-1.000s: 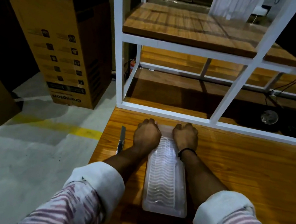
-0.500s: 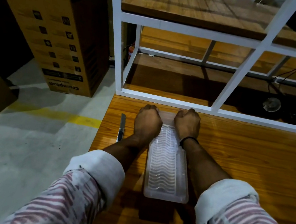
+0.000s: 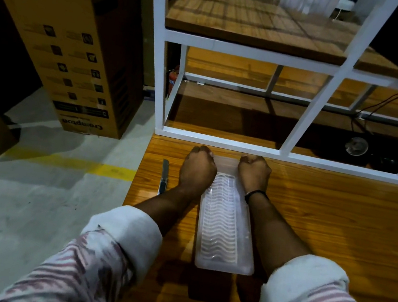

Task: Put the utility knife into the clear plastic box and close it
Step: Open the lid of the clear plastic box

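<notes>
A long clear plastic box [image 3: 226, 227] with a wavy ribbed lid lies lengthwise on the wooden table [image 3: 324, 221], lid down on it. My left hand [image 3: 197, 170] and my right hand [image 3: 254, 173] grip the two far corners of the box, fingers curled over its far end. The utility knife [image 3: 164, 176], slim and grey, lies on the table near its left edge, just left of my left hand and apart from it.
A white metal shelf frame [image 3: 219, 143] with wooden boards stands right behind the box. The table's left edge drops to a concrete floor with a yellow line [image 3: 67, 163]. A tall cardboard carton [image 3: 78, 55] stands at the back left.
Both hands keep their grip on the far end of the box. The view shifted a little; the knife has not moved.
</notes>
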The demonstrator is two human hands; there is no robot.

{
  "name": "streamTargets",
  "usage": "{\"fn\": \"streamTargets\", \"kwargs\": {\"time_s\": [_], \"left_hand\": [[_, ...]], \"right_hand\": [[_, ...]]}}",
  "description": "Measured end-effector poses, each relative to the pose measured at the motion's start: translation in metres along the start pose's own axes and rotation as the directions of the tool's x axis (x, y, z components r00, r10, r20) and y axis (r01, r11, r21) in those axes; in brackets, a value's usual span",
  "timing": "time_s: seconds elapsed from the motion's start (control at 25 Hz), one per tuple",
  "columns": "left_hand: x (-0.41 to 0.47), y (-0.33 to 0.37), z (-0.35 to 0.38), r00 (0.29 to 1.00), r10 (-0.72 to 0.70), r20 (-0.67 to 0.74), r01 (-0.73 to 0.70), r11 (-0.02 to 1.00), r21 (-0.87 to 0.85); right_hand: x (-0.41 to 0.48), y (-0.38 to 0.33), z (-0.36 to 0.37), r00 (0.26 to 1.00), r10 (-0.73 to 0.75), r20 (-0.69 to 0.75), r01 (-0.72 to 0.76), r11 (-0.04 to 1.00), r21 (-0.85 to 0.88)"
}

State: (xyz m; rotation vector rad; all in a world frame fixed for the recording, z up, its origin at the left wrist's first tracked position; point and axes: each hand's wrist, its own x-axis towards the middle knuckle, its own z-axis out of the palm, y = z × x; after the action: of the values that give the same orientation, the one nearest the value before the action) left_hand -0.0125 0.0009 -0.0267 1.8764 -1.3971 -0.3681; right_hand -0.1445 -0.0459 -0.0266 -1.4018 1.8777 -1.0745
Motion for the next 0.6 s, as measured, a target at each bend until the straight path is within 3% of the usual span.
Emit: {"fn": "streamTargets", "kwargs": {"time_s": [0.12, 0.32, 0.6], "left_hand": [[-0.024, -0.008, -0.008, 0.996, -0.054, 0.077, 0.059, 0.997, -0.057], [-0.079, -0.011, -0.014, 0.973, -0.101, 0.206, 0.141, 0.972, -0.190], [-0.093, -0.007, -0.011, 0.985, -0.065, 0.159, 0.101, 0.968, -0.231]], "right_hand": [[-0.021, 0.020, -0.010, 0.997, 0.045, 0.063, -0.043, 0.998, -0.040], [-0.070, 0.050, -0.032, 0.997, -0.032, 0.076, 0.043, 0.989, -0.144], [-0.081, 0.041, -0.031, 0.983, -0.183, -0.010, 0.175, 0.951, -0.256]]}}
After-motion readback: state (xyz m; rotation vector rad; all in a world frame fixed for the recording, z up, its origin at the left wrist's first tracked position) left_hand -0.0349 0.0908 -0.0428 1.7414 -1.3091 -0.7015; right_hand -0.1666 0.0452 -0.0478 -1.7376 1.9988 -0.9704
